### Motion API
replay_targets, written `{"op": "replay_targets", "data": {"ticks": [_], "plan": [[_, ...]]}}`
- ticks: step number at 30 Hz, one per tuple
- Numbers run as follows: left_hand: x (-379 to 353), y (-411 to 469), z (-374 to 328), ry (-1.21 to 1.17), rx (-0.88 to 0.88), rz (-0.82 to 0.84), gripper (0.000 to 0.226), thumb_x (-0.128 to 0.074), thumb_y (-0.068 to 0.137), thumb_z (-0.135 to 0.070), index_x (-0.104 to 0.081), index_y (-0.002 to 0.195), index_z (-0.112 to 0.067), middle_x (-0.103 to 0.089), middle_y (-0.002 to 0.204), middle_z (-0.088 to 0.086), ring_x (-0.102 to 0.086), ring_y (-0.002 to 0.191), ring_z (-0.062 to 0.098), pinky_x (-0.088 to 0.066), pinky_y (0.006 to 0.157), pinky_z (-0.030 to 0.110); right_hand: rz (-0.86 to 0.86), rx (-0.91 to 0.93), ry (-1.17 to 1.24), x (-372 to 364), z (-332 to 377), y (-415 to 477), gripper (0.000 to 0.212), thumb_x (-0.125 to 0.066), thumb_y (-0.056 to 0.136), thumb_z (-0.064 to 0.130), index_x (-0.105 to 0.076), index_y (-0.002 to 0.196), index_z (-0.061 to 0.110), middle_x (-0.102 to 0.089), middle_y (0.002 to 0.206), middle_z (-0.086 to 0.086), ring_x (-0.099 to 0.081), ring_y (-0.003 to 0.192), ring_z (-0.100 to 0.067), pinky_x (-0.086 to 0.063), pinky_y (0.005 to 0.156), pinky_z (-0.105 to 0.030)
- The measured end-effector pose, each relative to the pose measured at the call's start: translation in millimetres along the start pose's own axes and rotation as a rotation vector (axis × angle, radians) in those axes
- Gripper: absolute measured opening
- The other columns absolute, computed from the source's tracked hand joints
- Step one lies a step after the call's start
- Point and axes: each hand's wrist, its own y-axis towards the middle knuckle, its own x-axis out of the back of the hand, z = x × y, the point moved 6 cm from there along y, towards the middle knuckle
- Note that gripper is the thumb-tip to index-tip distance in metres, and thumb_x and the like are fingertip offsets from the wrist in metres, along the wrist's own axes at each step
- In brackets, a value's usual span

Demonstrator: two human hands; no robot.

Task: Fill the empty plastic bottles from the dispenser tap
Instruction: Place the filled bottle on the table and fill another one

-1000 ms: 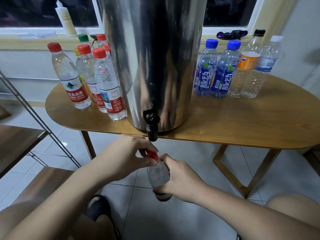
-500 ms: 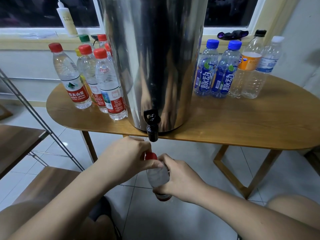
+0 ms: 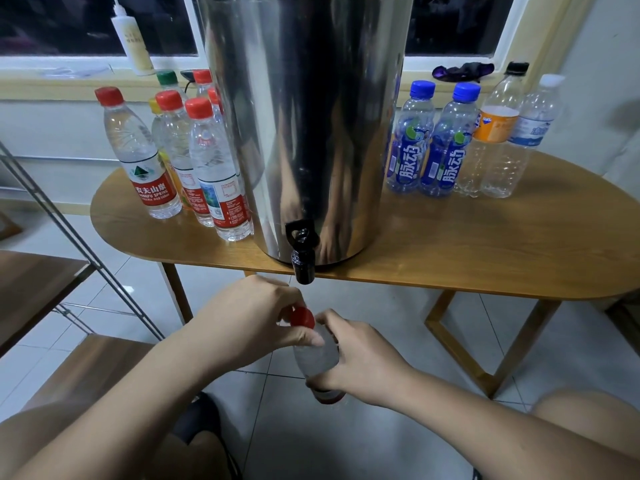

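Open floor (image 3: 377,445) below tabletop (image 3: 485,244) edge and tap (image 3: 303,263), centre frame; left hand (image 3: 249,317) clamped on cap (image 3: 302,317), right hand (image 3: 358,358) round bottle (image 3: 317,358).

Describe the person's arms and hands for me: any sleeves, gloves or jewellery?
No sleeves show: both arms are bare right up to the bottom edge of the picture. The left hand and the right hand wear no gloves. No ring, watch, bracelet or marking can be seen on either, and the nails look short and unpainted.
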Motion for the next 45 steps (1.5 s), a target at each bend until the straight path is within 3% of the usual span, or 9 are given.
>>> {"op": "replay_targets", "data": {"ticks": [3, 8, 12, 15, 21, 25, 32, 37, 45], "plan": [[0, -1, 5, 0.109, 0.056, -0.041, 0.086, -0.025, 0.076, -0.106, -0.067, 0.093, -0.032, -0.065, 0.083, -0.011, -0.06, 0.075, 0.009, -0.056, 0.064, 0.032, -0.003, -0.006, 0.03, -1, 1, 0, 0.062, -0.09, 0.069, 0.054, -0.047, 0.114, 0.046, -0.069, 0.1, 0.014, -0.067, 0.09, -0.01, -0.058, 0.07, -0.035], [4, -2, -6, 0.085, -0.002, -0.047, 0.055, -0.046, 0.09, -0.082, -0.059, 0.089, -0.029, -0.056, 0.084, -0.013, -0.056, 0.075, 0.012, -0.047, 0.062, 0.03, -0.003, -0.005, -0.012, 2, 3, 0, 0.066, -0.089, 0.071, 0.055, -0.046, 0.119, 0.044, -0.069, 0.098, 0.014, -0.067, 0.09, -0.008, -0.056, 0.069, -0.029], [6, -2, -14, 0.05, -0.046, -0.038, 0.035, -0.062, 0.102, -0.06, -0.07, 0.117, -0.029, -0.065, 0.108, -0.011, -0.062, 0.096, 0.013, -0.052, 0.079, 0.028, -0.019, -0.008, -0.022, 8, 2, -2, 0.065, -0.088, 0.071, 0.058, -0.045, 0.117, 0.045, -0.068, 0.097, 0.015, -0.066, 0.088, -0.007, -0.053, 0.068, -0.027], [6, -3, -13, 0.026, -0.081, -0.065, 0.03, -0.067, 0.103, -0.049, -0.071, 0.125, -0.03, -0.066, 0.115, -0.012, -0.064, 0.104, 0.014, -0.048, 0.081, 0.024, -0.023, -0.008, -0.044, 12, 2, -6, 0.068, -0.088, 0.07, 0.061, -0.046, 0.12, 0.045, -0.069, 0.103, 0.016, -0.067, 0.093, -0.009, -0.056, 0.072, -0.029], [6, -5, -4, -0.251, -0.073, -0.099, 0.04, -0.071, 0.092, -0.067, -0.076, 0.12, -0.038, -0.065, 0.099, -0.03, -0.061, 0.098, -0.01, -0.044, 0.077, 0.007, -0.029, -0.001, 0.047, 21, 3, -15, 0.058, -0.089, 0.071, 0.053, -0.051, 0.114, 0.043, -0.07, 0.096, 0.012, -0.069, 0.088, -0.01, -0.061, 0.073, -0.037], [-1, -9, 16, -0.416, -0.01, 0.005, 0.062, -0.081, 0.079, -0.079, -0.071, 0.129, -0.044, -0.073, 0.115, -0.027, -0.069, 0.111, -0.003, -0.055, 0.088, 0.022, -0.05, 0.02, 0.125, 32, 7, -23, 0.063, -0.091, 0.071, 0.052, -0.054, 0.121, 0.044, -0.072, 0.107, 0.017, -0.071, 0.099, -0.009, -0.063, 0.085, -0.04], [-27, -12, 15, -0.569, 0.038, 0.111, 0.082, -0.09, 0.075, -0.072, -0.054, 0.145, -0.051, -0.073, 0.128, -0.023, -0.067, 0.123, 0.0, -0.056, 0.104, 0.034, -0.172, 0.065, 0.266, 69, 17, -38, 0.066, -0.098, 0.075, 0.042, -0.059, 0.127, 0.044, -0.075, 0.117, 0.023, -0.072, 0.11, 0.0, -0.061, 0.095, -0.032], [-42, -6, -18, -0.664, -0.022, 0.105, 0.075, -0.093, 0.082, -0.055, -0.059, 0.148, -0.041, -0.07, 0.137, -0.024, -0.065, 0.129, 0.001, -0.056, 0.108, 0.041, -0.273, 0.097, 0.343, 89, 20, -48, 0.062, -0.101, 0.074, 0.035, -0.062, 0.122, 0.039, -0.077, 0.117, 0.019, -0.073, 0.112, -0.004, -0.058, 0.097, -0.03], [-46, -1, -33, -0.813, 0.017, -0.085, 0.061, -0.1, 0.079, -0.035, -0.072, 0.132, -0.031, -0.079, 0.121, -0.009, -0.075, 0.114, 0.018, -0.06, 0.099, 0.048, -0.275, 0.127, 0.379, 90, 17, -51, 0.066, -0.101, 0.074, 0.037, -0.061, 0.127, 0.04, -0.076, 0.12, 0.018, -0.072, 0.115, -0.006, -0.058, 0.097, -0.031]]}}
